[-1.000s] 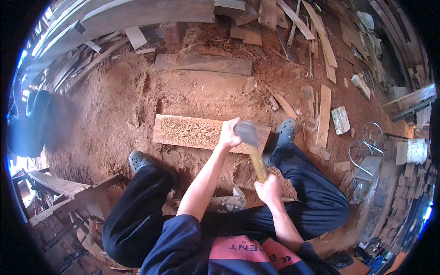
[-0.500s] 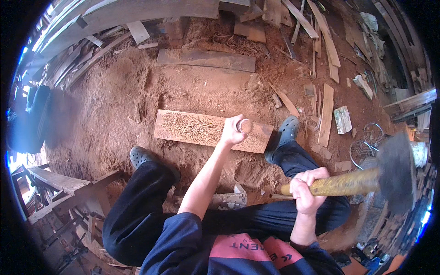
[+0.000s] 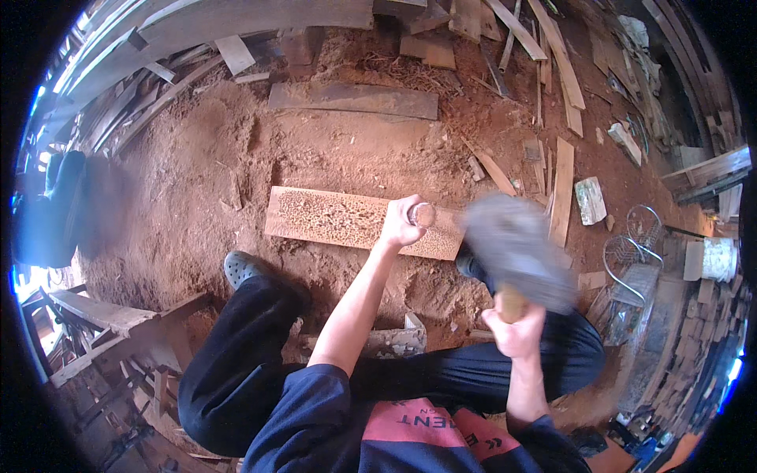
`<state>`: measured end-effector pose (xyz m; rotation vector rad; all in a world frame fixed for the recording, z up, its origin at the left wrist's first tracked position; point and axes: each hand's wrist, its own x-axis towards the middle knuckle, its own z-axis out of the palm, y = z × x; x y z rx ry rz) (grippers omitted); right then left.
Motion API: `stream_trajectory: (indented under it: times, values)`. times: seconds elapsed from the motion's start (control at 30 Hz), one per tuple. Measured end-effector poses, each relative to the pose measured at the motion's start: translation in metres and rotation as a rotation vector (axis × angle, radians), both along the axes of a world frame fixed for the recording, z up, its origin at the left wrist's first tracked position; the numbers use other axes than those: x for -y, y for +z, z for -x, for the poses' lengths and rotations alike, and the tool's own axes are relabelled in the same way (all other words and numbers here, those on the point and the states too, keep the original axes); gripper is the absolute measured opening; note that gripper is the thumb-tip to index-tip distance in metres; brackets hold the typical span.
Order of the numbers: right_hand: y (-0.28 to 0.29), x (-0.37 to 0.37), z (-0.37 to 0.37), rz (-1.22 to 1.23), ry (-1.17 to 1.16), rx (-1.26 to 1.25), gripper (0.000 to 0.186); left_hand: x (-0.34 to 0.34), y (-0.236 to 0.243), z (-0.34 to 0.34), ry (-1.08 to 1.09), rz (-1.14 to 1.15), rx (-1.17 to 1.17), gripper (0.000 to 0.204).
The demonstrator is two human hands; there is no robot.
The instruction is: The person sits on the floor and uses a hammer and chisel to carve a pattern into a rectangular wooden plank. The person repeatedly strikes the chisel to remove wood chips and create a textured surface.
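A reddish-brown plank (image 3: 315, 214), its top covered in small gouged pits, lies on the ground between my feet. My left hand (image 3: 401, 223) is wrapped round an upright tool with a round wooden handle (image 3: 423, 214), over the plank's right part; its lower end is hidden below my fist. My right hand (image 3: 518, 329) grips the yellowish handle of a big mallet (image 3: 520, 248). The mallet's dark head is smeared by motion, raised to the right of the plank and apart from the tool, and it hides much of my right shoe.
A dark board (image 3: 355, 102) lies beyond the plank on reddish dirt. Loose wood strips (image 3: 561, 189) and a whitish block (image 3: 590, 201) are at the right, near a wire basket (image 3: 631, 252). A wooden frame (image 3: 110, 311) stands left; large beams (image 3: 260, 17) cross the far side.
The mallet has swung from the far right toward the left, its head now nearer the plank's right end. My right hand has turned with it. My left hand and the plank stay put.
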<state>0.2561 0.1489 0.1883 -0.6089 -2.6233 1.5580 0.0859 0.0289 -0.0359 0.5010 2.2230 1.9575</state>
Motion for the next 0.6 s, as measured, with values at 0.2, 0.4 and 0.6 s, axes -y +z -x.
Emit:
stream_trajectory:
  times: [0.2,0.4,0.6]
  values:
    - [0.009,0.022,0.012,0.458,-0.018,-0.335,0.029,0.004,0.008,0.001,-0.028,0.021,-0.058,0.014]
    - [-0.095,0.007,-0.012,-0.291,-0.037,0.444,0.017,0.004,-0.002,0.002,-0.027,0.123,-0.071,0.023]
    - [-0.03,-0.005,-0.003,0.146,-0.244,0.22,0.01,0.005,-0.004,0.002,-0.007,-0.038,-0.019,0.021]
